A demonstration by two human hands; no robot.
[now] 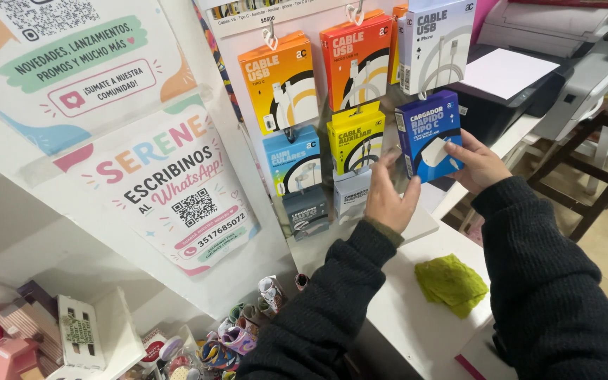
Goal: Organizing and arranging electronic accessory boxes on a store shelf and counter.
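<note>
The right hand (478, 165) pinches a dark blue box (428, 134) by its lower right corner, thumb on the front, fingers behind, holding it upright against the white display board (248, 105). The left hand (387, 197) is spread open with fingers pointing up, just left of the blue box and touching or nearly touching the board; it grips nothing. A yellow box (355, 137) hangs just left of the blue one, with a light blue box (292, 158) further left. Above them hang 2 orange boxes (279, 81) and a white box (434, 42) at the board's upper right edge. Below the yellow box sit a white box and a grey box (306, 211). A green cloth (452, 281) lies on the white counter (409, 309) under the right forearm. A printer (529, 42) stands at the counter's far end.
</note>
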